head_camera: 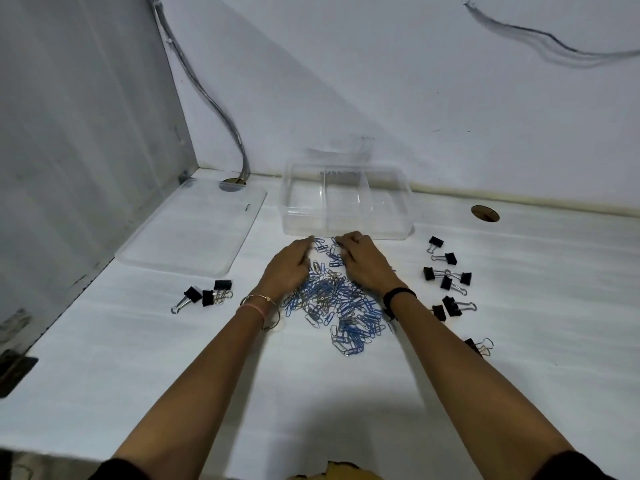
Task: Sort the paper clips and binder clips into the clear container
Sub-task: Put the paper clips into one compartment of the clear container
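Note:
A heap of blue and silver paper clips [341,308] lies on the white table, just in front of the clear container [348,202], which has two dividers and looks empty. My left hand [287,270] rests on the heap's left far edge, fingers stretched toward the container. My right hand [363,261] lies on the heap's right far edge with its fingers curled over some clips. Black binder clips lie in two groups: three at the left [207,294] and several at the right [448,278].
The container's clear lid [194,230] lies flat at the left by a grey side panel. A cable [221,109] drops through a hole at the back corner. Another round hole [485,213] sits at the right. The white wall is close behind.

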